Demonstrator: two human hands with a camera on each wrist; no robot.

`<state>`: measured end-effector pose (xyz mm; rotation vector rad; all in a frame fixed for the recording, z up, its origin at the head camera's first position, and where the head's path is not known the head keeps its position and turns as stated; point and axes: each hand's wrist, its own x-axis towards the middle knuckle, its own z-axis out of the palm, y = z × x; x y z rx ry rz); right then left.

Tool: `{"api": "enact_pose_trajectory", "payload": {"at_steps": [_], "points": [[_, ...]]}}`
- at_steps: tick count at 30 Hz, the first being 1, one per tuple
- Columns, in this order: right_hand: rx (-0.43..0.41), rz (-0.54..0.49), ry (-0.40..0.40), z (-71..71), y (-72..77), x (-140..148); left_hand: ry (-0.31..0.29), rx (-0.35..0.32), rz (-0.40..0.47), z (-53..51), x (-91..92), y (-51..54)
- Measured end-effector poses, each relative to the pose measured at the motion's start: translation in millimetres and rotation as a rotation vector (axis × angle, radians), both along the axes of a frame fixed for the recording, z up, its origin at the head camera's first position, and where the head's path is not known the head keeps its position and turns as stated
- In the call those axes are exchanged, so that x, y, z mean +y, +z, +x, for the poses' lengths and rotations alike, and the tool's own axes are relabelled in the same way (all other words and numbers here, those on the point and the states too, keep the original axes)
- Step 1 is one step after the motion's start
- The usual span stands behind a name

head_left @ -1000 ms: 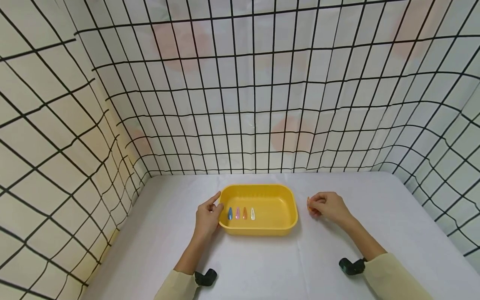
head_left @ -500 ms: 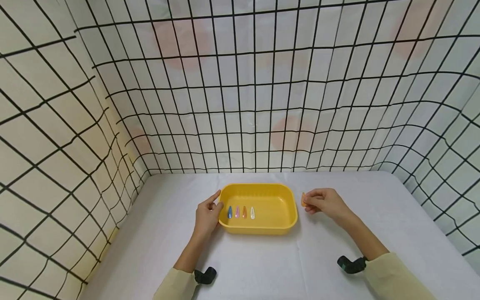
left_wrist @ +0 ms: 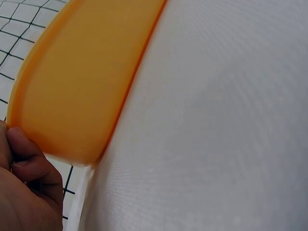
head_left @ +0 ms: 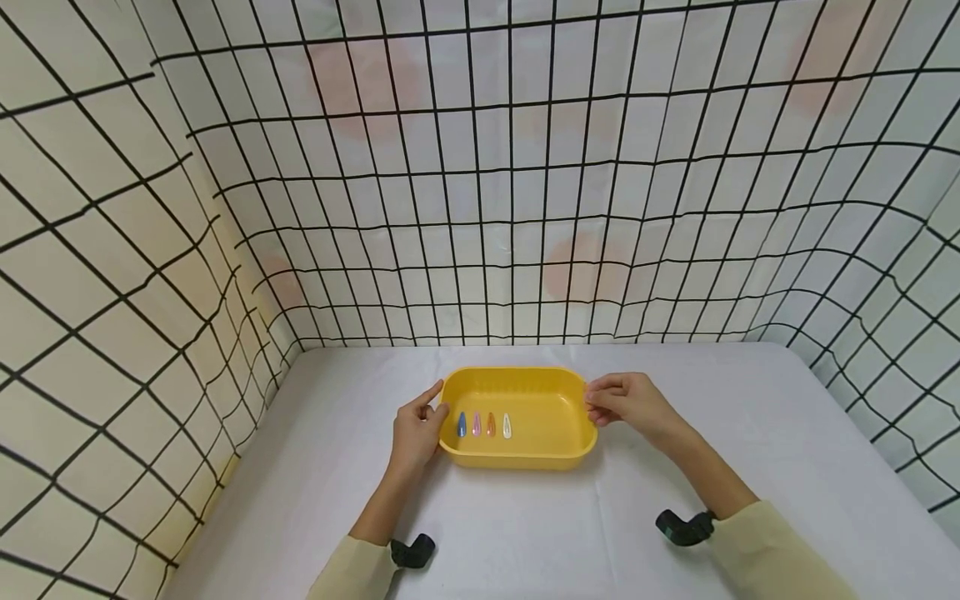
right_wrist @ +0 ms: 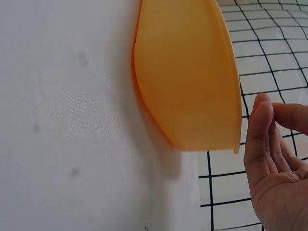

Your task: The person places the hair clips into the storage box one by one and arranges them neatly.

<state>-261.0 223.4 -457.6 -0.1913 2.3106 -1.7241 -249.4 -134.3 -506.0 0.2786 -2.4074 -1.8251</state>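
Note:
A yellow tray (head_left: 517,460) lies on the white table. Four-sided and shallow, it bears a row of snap hair clips on its left half: blue (head_left: 462,425), pink (head_left: 477,425), orange (head_left: 491,425) and white (head_left: 507,427). My left hand (head_left: 415,431) grips the tray's left rim between thumb and fingers. At the right rim is my right hand (head_left: 626,402), thumb and fingertips pinched together. The small yellow-orange piece it carried cannot be made out against the tray. In the right wrist view the right hand (right_wrist: 274,168) appears beside the tray's outer wall (right_wrist: 187,82).
A black wire grid (head_left: 510,200) stands behind the table and along both sides, with white cloth behind it. White cloth (head_left: 517,533) covers the table. A black camera is strapped at each wrist.
My right hand has lifted the small yellow-orange piece from the right of the tray and moved left to the tray's right rim. The left hand and the tray have stayed put.

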Motion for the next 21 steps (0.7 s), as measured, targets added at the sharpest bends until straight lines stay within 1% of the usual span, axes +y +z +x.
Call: {"api": "enact_pose_trajectory", "payload": {"at_steps": [6, 11, 21], "points": [[0.011, -0.023, 0.033, -1.3, 1.4, -12.3, -0.006, 0.001, 0.006, -0.1, 0.7, 1.1], [0.011, -0.026, 0.042, -3.7, 1.8, -24.2, -0.010, 0.000, 0.009, 0.4, -0.5, 1.1], [-0.002, -0.035, 0.053, -8.5, 7.7, -54.7, -0.003, -0.008, 0.001, -0.1, -0.5, 1.3]]}}
